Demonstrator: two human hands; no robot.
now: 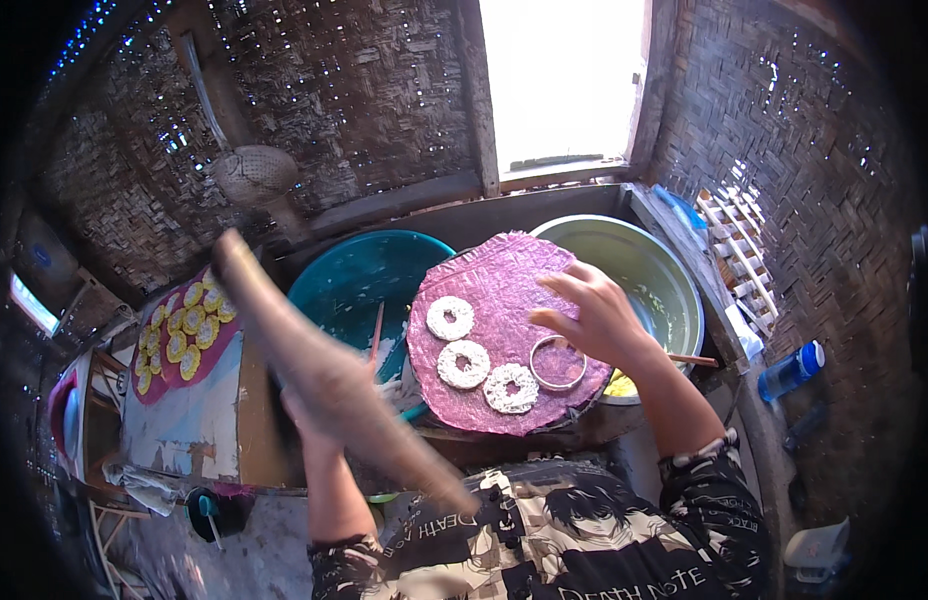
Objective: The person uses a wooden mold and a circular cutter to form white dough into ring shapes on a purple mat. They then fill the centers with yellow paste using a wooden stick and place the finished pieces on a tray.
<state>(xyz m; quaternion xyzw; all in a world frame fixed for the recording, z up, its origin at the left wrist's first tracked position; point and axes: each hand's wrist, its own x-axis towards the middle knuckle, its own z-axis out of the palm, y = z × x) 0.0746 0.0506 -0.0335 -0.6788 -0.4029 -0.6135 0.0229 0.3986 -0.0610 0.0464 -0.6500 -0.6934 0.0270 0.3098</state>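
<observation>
My left hand (312, 415), partly hidden, grips a long, motion-blurred wooden piece (334, 370) angled across the view. My right hand (584, 310) is open, fingers apart, over a round, rough pink sheet (504, 275) just above a thin ring (557, 383). On the sheet lie several white ring-shaped pieces with rough surfaces (464, 364). Behind it are a teal basin (334, 255) with white bits and a stick (378, 330), and a pale green basin (669, 270) with yellow stuff and a stick (694, 358).
At left, a pink sheet bearing several yellow rounds (184, 330) rests on a worn board (184, 430). A blue bottle (789, 370) stands at right on a ledge. Woven walls (364, 100) surround a bright opening (559, 80); a woven scoop (254, 175) hangs at back left.
</observation>
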